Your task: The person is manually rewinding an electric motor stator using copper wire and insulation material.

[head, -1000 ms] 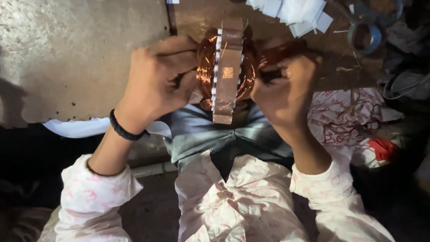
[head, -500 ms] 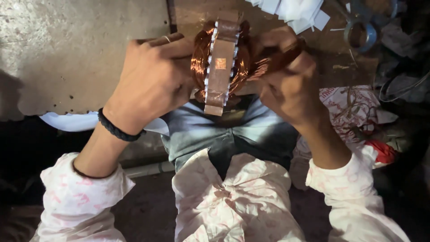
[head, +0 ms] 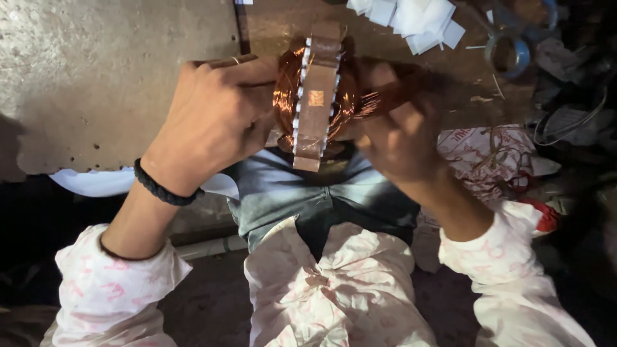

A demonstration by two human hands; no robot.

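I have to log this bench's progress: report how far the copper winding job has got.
Done: copper coils already sit wound on both sides of the metal core. In hand: the left hand grips the core while the right hand works a copper bundle beside it. Left: that bundle is not yet seated; cut white paper pieces lie unused on the bench.

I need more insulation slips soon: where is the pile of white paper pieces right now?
In the head view, the white paper pieces lie at the top edge, right of centre, on the brown board, beyond the copper-wound stator and left of the tape roll.
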